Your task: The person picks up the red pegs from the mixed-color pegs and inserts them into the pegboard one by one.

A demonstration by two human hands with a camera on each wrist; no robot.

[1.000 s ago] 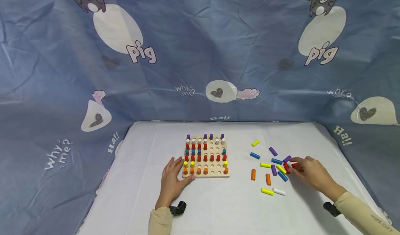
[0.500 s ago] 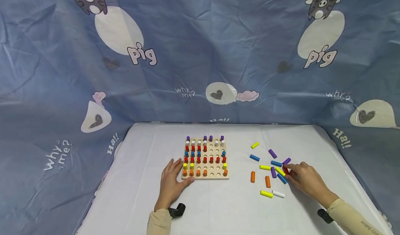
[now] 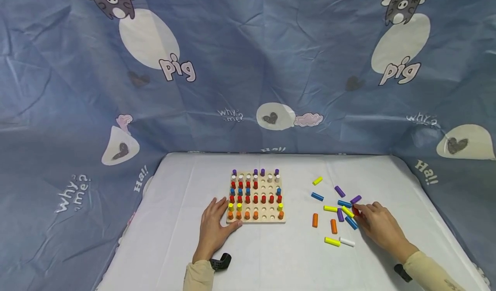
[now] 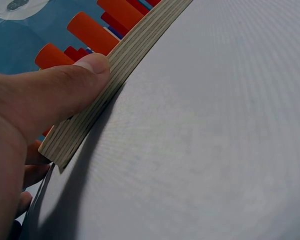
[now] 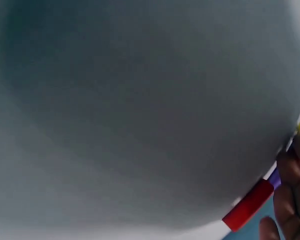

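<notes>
My left hand (image 3: 214, 225) holds the near left corner of a wooden pegboard (image 3: 267, 219). In the left wrist view the thumb presses on the board's front edge while the other fingers lie along its left side. Orange, yellow, red, blue, white and purple pegs stand upright in its rows, among bare holes. To the right, my right hand (image 3: 381, 226) pinches a red peg (image 3: 355, 211) between thumb and index finger, low over the loose pegs. The right wrist view shows a red peg (image 5: 247, 205) beside the fingers, partly cut by shadow and blur.
Loose pegs lie scattered on the white tabletop (image 3: 279, 261): a yellow peg (image 3: 317, 181), a purple peg (image 3: 339, 191), a blue peg (image 3: 317, 196), an orange peg (image 3: 315, 220), a white peg (image 3: 346, 242) and several more. A blue printed cloth (image 3: 209, 84) hangs behind.
My right hand has moved a little left and down onto the red peg at the pile's right side. My left hand stays on the board's corner.
</notes>
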